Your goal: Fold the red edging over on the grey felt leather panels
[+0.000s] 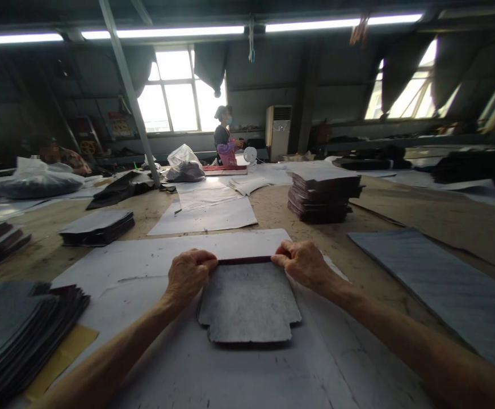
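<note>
A grey cut panel (250, 301), with notched lower corners and a dark reddish strip along its far edge, lies on white paper in front of me. My left hand (190, 275) pinches the far left corner of the panel, fingers closed. At the far right corner my right hand (302, 261) grips the same edge between thumb and fingers. The fingertips hide both corners. Whether the dark edge is a fold or a separate strip, I cannot tell.
Stacked dark panels (21, 329) stand at the near left, beside yellow paper (66, 358). A smaller stack (97, 227) and a tall stack (322, 196) sit farther back. Long grey sheets (443, 289) lie to the right. A co-worker (226, 136) stands across the table.
</note>
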`<state>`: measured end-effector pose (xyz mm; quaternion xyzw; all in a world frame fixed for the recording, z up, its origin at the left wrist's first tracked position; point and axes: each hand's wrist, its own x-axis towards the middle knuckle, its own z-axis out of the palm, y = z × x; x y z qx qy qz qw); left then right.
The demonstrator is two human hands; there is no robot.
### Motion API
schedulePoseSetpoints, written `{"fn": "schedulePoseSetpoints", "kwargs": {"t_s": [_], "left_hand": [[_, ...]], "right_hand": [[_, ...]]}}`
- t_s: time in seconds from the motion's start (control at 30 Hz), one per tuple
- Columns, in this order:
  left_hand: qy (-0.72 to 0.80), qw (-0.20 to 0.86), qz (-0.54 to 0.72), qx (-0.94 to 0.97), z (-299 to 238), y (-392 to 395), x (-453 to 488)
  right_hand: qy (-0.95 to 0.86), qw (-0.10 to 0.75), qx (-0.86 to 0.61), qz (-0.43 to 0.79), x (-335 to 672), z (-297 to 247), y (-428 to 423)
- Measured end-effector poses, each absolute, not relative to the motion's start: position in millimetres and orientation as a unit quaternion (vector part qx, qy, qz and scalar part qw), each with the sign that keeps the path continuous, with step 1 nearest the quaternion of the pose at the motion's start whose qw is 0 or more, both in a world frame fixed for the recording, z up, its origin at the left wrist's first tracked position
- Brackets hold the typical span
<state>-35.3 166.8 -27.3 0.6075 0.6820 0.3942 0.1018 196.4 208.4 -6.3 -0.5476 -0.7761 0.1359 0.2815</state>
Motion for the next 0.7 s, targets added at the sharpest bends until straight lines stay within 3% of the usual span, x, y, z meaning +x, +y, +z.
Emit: {"fn": "schedulePoseSetpoints", "kwargs": {"t_s": [0.7], "left_hand": [[0.691,0.077,0.382,0.609,-32.4,166.2,-29.7]], "right_hand": [[-0.792,0.227,-0.567,0.010,189.4,-16.8,198.9]]}}
